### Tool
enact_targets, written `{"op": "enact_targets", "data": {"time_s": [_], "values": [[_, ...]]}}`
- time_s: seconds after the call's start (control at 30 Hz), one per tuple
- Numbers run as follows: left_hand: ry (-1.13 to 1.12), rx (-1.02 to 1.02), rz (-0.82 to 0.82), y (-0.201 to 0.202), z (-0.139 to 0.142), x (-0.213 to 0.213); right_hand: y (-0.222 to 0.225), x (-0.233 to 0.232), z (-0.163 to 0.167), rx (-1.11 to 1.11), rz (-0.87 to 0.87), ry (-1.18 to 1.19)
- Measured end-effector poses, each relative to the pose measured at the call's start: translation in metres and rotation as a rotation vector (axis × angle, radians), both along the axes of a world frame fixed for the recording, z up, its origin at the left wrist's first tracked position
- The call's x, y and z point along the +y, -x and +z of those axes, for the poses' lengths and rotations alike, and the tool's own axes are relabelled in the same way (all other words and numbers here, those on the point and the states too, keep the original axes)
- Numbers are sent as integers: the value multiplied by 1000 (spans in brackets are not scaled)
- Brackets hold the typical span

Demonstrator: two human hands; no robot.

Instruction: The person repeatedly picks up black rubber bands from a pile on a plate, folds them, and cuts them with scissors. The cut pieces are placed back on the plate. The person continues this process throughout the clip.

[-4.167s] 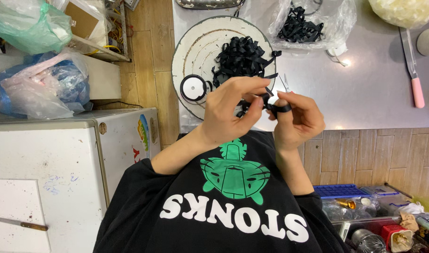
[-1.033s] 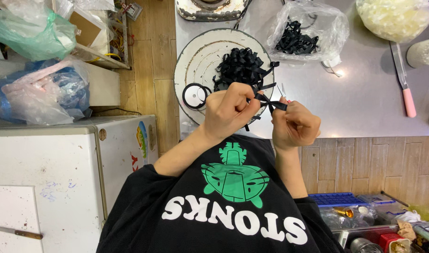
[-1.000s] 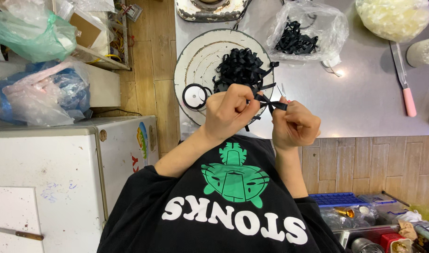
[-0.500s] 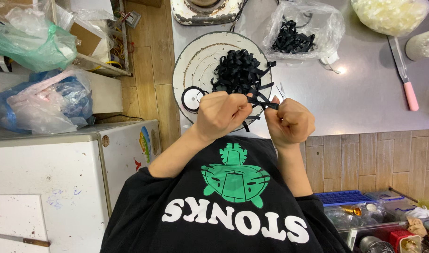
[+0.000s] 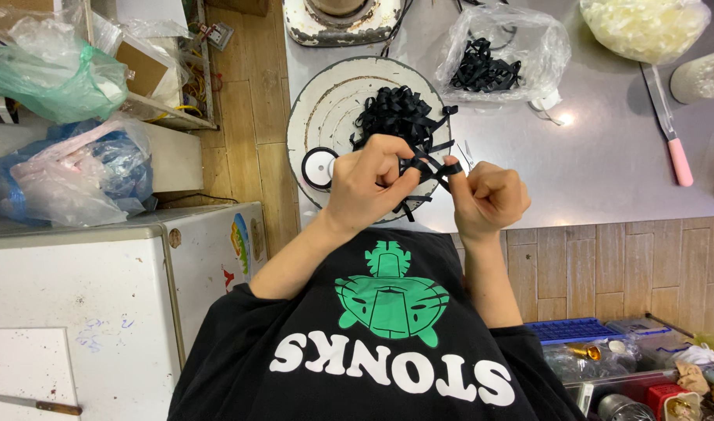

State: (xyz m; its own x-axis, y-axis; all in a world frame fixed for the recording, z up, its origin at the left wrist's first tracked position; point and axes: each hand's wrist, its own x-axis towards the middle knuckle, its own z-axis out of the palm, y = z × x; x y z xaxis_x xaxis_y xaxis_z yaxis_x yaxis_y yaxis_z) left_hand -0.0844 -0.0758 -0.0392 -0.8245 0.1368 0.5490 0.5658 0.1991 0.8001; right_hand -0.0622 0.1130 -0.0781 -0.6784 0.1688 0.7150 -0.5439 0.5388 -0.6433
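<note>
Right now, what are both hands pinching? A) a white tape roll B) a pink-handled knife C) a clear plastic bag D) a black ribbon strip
D: the left hand and right hand meet on a black ribbon strip in front of the round tray piled with more black strips.

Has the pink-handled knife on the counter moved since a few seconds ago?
No. The pink-handled knife still lies on the steel counter, blade tip just below the bag of pale pieces; only the view shifted.

Bare grey steel counter lies open right of the round white tray; a pink-handled knife and clear plastic bag border it.
</note>
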Motion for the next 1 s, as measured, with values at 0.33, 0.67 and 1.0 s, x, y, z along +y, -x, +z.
{"op": "enact_targets", "data": {"time_s": [0.33,0.67,1.0], "values": [[148,250,14,1,-4,-9,-5,2,8,25,85,-198],[-439,-502,-344,-13,-22,20,-9,7,5,12,-11,-17],[-689,-694,-479,-11,-33,19,-14,11,5,-364,95,349]]}}
